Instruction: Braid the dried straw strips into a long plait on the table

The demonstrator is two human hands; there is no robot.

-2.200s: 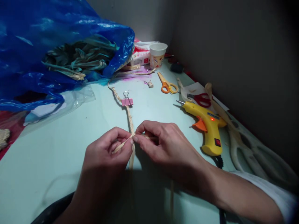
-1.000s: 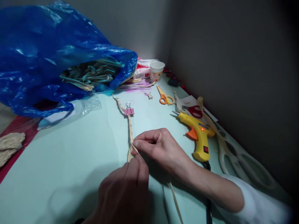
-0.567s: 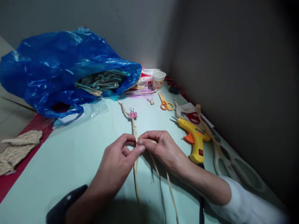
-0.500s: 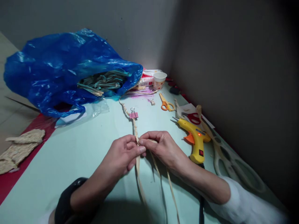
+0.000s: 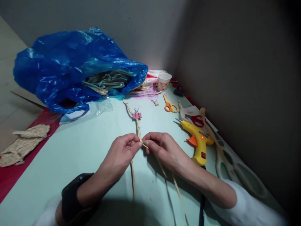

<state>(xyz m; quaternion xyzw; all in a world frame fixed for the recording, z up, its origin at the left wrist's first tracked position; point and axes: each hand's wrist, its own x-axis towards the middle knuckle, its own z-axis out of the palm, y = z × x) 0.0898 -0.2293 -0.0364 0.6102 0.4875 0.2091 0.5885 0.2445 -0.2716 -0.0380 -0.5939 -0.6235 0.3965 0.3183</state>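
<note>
A thin braid (image 5: 138, 126) of pale, straw-like strips runs toward me from a pink binder clip (image 5: 137, 115). At its near end my left hand (image 5: 124, 150) is closed, thumb and forefinger pinching the strips. Close beside it, my right hand (image 5: 163, 150) pinches a strip too, its fingertips almost touching the left ones. One loose strip (image 5: 133, 180) hangs below my left hand. Under my right hand, a long strip (image 5: 180, 197) trails toward the near edge. Fingers partly hide the spot where the strips cross.
A yellow glue gun (image 5: 199, 142) with a lit light lies right of my hands, near orange scissors (image 5: 169, 104) and red scissors (image 5: 197, 120). A blue plastic bag (image 5: 70, 62) of dried strips and a paper cup (image 5: 164, 82) stand behind. Woven pieces (image 5: 25, 144) lie left.
My left hand's fingers have closed into a pinch at the braid's end, and one strip has swung left beneath that hand. The view has shifted slightly.
</note>
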